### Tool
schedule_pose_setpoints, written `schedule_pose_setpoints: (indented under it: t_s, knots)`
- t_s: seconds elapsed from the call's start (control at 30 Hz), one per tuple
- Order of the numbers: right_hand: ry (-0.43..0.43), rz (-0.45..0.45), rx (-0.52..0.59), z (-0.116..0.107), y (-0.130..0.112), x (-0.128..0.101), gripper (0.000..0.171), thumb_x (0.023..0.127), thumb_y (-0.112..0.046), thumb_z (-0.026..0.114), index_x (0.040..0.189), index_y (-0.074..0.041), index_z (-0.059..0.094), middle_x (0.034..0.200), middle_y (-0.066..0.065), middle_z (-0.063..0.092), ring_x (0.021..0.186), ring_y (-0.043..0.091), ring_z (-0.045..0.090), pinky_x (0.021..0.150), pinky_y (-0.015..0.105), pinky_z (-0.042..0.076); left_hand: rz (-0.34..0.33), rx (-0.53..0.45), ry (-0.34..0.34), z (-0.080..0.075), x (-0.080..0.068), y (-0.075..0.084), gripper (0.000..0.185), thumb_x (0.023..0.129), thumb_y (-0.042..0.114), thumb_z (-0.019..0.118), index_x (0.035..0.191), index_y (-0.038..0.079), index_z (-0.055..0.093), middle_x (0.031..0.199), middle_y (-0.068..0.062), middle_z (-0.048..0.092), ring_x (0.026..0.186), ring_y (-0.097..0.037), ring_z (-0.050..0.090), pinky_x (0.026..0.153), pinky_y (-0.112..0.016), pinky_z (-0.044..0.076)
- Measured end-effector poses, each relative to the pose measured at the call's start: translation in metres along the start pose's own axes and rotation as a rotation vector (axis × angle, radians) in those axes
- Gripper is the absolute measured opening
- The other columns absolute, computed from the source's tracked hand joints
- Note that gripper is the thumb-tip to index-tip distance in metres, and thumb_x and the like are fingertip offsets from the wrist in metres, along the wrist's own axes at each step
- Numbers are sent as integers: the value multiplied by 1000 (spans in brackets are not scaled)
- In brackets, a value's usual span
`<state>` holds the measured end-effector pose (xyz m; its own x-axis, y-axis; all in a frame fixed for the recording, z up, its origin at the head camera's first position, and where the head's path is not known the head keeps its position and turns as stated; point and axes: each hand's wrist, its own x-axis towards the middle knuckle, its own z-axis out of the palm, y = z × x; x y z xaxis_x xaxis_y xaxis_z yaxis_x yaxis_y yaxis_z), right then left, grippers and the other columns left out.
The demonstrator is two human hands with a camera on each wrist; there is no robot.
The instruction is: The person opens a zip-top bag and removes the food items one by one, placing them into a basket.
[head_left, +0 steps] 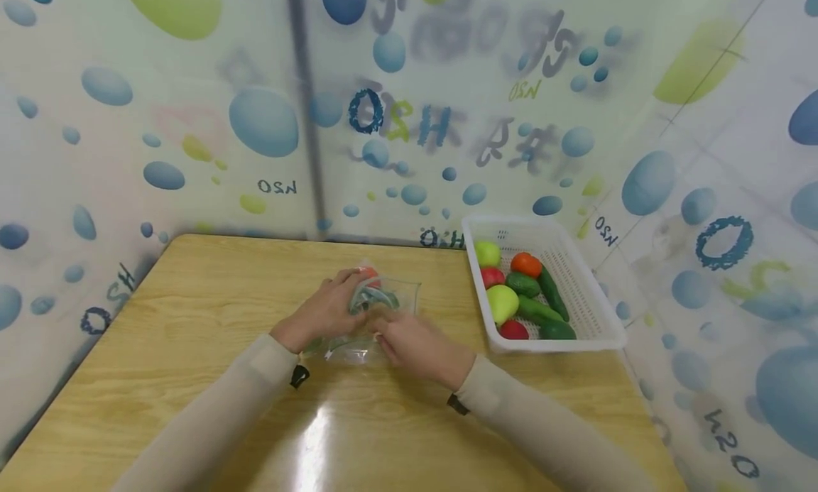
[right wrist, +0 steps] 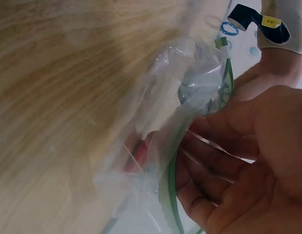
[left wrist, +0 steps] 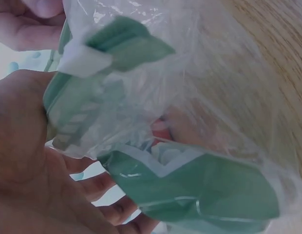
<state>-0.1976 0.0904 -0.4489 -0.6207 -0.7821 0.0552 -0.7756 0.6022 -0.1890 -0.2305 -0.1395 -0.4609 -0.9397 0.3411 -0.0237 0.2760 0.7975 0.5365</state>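
Note:
A clear plastic zip bag (head_left: 358, 350) with green printing lies on the table in front of me, between my hands. Something red (left wrist: 161, 130) shows through its film; I cannot tell its kind. My left hand (head_left: 326, 311) holds the bag's left side, with the thumb near the green-and-white edge and the fingers partly behind the film. At the bag's right side, my right hand (head_left: 418, 343) pinches the green-lined edge (right wrist: 173, 187) between thumb and fingers. The bag's mouth stands slightly apart in the left wrist view. Its far part is half hidden behind my hands in the head view.
On the right of the wooden table (head_left: 211, 293) stands a white plastic basket (head_left: 607, 329). It holds several fruits and vegetables, among them a green apple (head_left: 503, 304), a tomato (head_left: 526, 264) and a cucumber (head_left: 553, 293). A patterned curtain hangs behind the table.

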Motion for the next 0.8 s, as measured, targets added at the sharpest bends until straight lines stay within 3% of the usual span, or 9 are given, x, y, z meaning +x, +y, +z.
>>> schedule_pose_setpoints:
  t_s: [0.27, 0.37, 0.5, 0.6, 0.8]
  knots:
    - [-8, 25, -12, 10, 0, 5, 24, 117, -14, 68, 139, -6, 77, 134, 11, 80, 92, 17, 77, 74, 27, 65, -28, -26, -1, -2, 0, 0, 82, 108, 25, 80, 179, 8, 42, 184, -31, 38, 163, -64, 46, 127, -79, 48]
    - [-17, 45, 2, 11, 0, 8, 24, 118, -14, 67, 138, -5, 76, 133, 12, 80, 87, 16, 73, 70, 27, 64, -15, -18, 9, -3, 0, -1, 82, 107, 24, 82, 178, 6, 43, 182, -32, 41, 161, -62, 49, 128, -78, 48]
    - [-54, 96, 33, 11, 0, 10, 24, 118, -13, 67, 139, -5, 76, 134, 11, 79, 89, 15, 71, 77, 28, 67, 5, 23, 35, -4, 0, -3, 79, 104, 19, 85, 173, 3, 50, 179, -29, 46, 156, -57, 58, 127, -73, 52]
    - [-89, 136, 57, 10, -1, 11, 21, 118, -13, 67, 134, -4, 77, 125, 9, 80, 89, 14, 70, 80, 29, 67, 1, 53, 50, -4, 0, -4, 76, 102, 14, 86, 170, 2, 54, 177, -27, 50, 153, -52, 63, 125, -70, 55]
    - [-97, 128, 46, 13, 1, 13, 14, 117, -9, 66, 124, -4, 76, 109, 9, 77, 84, 15, 68, 71, 29, 62, -15, 82, 59, -4, -2, -5, 82, 100, 9, 86, 173, 3, 51, 172, -26, 55, 145, -49, 68, 116, -68, 61]
